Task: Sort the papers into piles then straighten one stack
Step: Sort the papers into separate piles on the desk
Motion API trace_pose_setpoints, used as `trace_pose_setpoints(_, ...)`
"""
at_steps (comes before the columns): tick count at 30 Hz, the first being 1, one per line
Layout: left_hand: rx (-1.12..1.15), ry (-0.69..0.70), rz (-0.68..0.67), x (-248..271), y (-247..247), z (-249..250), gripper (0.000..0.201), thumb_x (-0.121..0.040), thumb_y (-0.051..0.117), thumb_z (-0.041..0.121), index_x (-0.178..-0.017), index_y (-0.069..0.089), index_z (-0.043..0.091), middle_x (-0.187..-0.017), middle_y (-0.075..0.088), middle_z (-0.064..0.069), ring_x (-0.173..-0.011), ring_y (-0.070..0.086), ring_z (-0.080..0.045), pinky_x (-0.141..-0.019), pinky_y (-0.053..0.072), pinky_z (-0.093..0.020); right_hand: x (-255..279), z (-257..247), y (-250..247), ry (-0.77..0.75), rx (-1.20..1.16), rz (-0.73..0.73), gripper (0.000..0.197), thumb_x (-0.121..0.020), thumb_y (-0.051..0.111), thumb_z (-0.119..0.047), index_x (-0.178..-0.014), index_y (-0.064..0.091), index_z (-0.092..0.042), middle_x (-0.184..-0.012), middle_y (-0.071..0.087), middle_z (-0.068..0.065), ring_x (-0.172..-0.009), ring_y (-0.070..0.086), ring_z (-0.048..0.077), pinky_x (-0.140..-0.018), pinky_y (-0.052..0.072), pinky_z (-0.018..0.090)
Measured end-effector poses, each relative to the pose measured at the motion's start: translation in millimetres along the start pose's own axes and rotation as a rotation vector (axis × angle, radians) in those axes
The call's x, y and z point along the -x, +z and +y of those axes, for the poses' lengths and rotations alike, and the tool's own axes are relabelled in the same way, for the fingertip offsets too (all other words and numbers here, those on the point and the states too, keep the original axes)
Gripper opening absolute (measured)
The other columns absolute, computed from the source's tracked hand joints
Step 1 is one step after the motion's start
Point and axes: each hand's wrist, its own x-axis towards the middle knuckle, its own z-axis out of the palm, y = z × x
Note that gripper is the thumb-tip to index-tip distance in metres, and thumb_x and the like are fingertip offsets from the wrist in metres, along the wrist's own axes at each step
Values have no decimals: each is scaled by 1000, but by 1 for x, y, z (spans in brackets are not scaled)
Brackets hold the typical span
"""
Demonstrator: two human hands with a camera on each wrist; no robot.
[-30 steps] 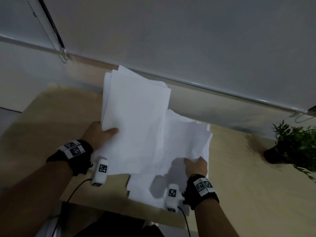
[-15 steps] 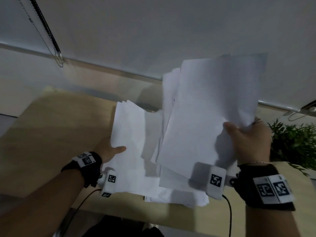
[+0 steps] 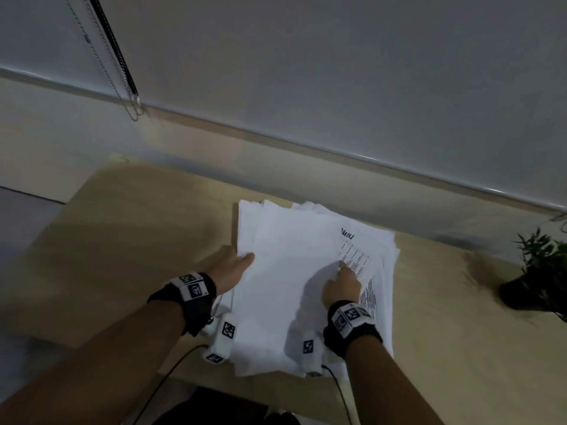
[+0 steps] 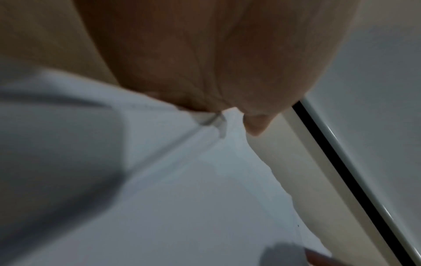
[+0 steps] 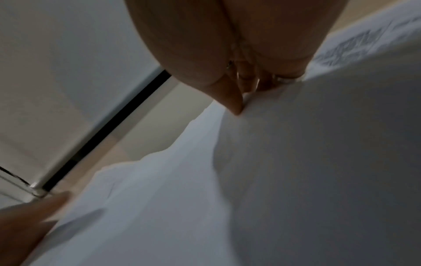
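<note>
A loose pile of white papers (image 3: 285,286) lies on the wooden table (image 3: 138,240), its edges uneven. A printed sheet (image 3: 359,259) shows at the pile's right side under blank ones. My left hand (image 3: 233,268) grips the pile's left edge, thumb on top and fingers hidden beneath. In the left wrist view the palm (image 4: 216,54) sits over the papers (image 4: 182,198). My right hand (image 3: 340,286) holds the right edge of the top bundle, right where the print begins. The right wrist view shows its thumb (image 5: 234,106) on the top sheet (image 5: 296,180) and the bent fingers at that edge.
A potted plant (image 3: 540,277) stands at the table's right end. A roller blind with its bead cord (image 3: 122,72) hangs behind the table. Bare wood lies left of the pile, and the table's front edge runs just under my wrists.
My right hand has brought its raised bundle down onto the papers that my left hand holds. Both sets now lie as one pile on the table.
</note>
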Motion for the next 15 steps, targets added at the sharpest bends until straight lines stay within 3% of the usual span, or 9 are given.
trace_pose_setpoints(2,-101,37,60,-5,7,5,61,-100,47,33,-147,27,0,-152,36,-14,-139,38,-31,-111,31,-35,4,-9,13,-20,28,-58,54,-94,42,0,-147,38,-7,-143,49,16,-132,47,30,-106,38,30)
trace_pose_setpoints(4,-156,54,120,-8,7,3,68,-97,53,29,-150,19,3,-157,28,-16,-142,33,-34,-115,30,-43,7,-10,19,-49,42,-106,52,-92,47,-4,-144,42,-7,-140,52,14,-130,49,30,-105,40,31)
trace_pose_setpoints(6,-125,60,140,-12,2,-1,68,-94,59,26,-149,24,8,-154,35,-13,-138,39,-33,-113,34,-47,9,-3,14,-30,0,-62,49,-91,54,-9,-139,47,-9,-135,56,12,-126,53,30,-97,44,29)
trace_pose_setpoints(8,-35,118,178,-11,-5,-3,61,-91,64,23,-143,35,11,-144,49,-11,-129,50,-31,-108,40,-46,12,10,3,77,11,84,56,-90,60,-23,-141,43,-10,-141,46,12,-129,45,33,-95,44,36)
trace_pose_setpoints(11,34,211,257,-4,-24,-7,47,-87,69,13,-130,52,7,-127,62,-11,-115,59,-30,-98,44,-38,13,22,-7,330,18,148,100,-80,68,-54,-151,18,-6,-154,24,17,-137,27,38,-109,32,49)
trace_pose_setpoints(13,89,244,309,2,-41,-8,43,-85,71,8,-125,55,7,-118,65,-10,-108,62,-30,-92,45,-36,10,21,2,307,101,114,116,-73,67,-65,-153,9,-3,-155,22,18,-139,24,37,-112,28,47)
trace_pose_setpoints(15,141,233,335,7,-56,-9,40,-86,71,10,-123,57,9,-112,66,-9,-102,64,-31,-88,48,-38,8,19,15,229,172,126,116,-75,69,-61,-152,6,0,-153,22,18,-138,27,36,-112,28,45)
